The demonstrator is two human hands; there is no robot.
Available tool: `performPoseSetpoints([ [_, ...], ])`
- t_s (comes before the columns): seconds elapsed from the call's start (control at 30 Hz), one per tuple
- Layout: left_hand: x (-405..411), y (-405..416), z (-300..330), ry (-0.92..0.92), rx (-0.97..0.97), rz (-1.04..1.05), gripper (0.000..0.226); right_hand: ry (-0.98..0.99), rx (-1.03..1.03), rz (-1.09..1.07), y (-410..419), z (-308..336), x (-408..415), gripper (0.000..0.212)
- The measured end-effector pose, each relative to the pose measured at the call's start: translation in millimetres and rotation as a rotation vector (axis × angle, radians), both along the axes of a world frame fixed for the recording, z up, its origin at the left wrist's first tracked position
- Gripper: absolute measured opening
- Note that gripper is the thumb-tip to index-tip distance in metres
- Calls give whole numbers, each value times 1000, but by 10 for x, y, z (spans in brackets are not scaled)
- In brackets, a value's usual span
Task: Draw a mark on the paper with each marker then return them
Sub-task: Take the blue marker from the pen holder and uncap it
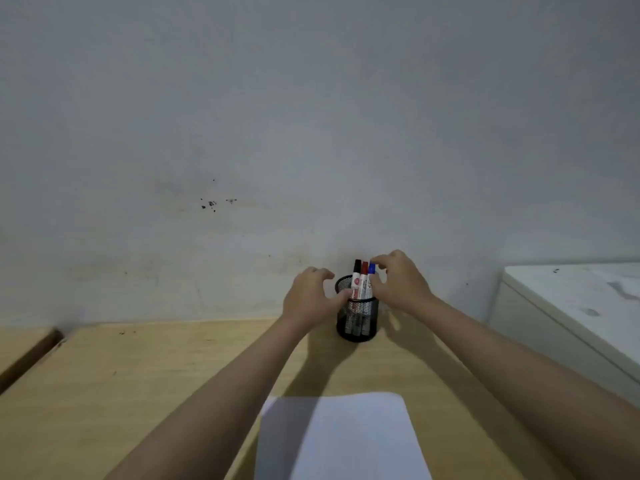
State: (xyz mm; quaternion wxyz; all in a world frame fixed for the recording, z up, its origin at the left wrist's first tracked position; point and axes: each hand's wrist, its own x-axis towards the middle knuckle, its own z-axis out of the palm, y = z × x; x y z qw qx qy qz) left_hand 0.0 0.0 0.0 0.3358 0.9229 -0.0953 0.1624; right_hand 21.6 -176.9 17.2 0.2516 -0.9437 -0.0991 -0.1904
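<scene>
A black mesh pen holder (360,318) stands at the far edge of the wooden desk (138,382), against the wall. Three markers stand upright in it: a black-capped marker (356,271), a red-capped marker (363,275) and a blue-capped marker (372,269). My right hand (398,282) pinches the blue marker near its cap with thumb and fingers. My left hand (308,299) rests against the holder's left side, thumb on its rim, fingers curled and apart. A blank white sheet of paper (343,438) lies on the desk near me, between my forearms.
A grey, stained wall (311,133) rises right behind the desk. A white cabinet (571,313) stands at the right, beside the desk. At the left, a gap separates this desk from another wooden surface (20,344).
</scene>
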Motion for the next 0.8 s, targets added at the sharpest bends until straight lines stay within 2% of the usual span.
performPoseSetpoints([
  [0.2, 141, -78, -113, 30, 35, 0, 59, 28, 14, -62, -10, -74, 180, 49],
  [0.37, 219, -107, -184, 30, -5, 1, 59, 13, 36, -74, 1, -116, 292, 37],
  [0.53, 238, -84, -167, 37, -18, -14, 57, -101, 184, 12, 26, -104, 219, 14],
  [0.6, 205, -93, -169, 41, -4, -16, 56, -127, 249, 32, 51, -73, 147, 12],
  [0.67, 179, -108, -188, 39, -8, -27, 54, -196, 267, 55, 55, -14, 83, 19],
  [0.73, 138, -122, -180, 10, -89, -46, 49, -316, 261, 78, 31, 76, -8, 25],
  [0.8, 22, -171, -126, -54, -253, -79, 38, -467, 281, 105, -16, 166, -175, 21],
])
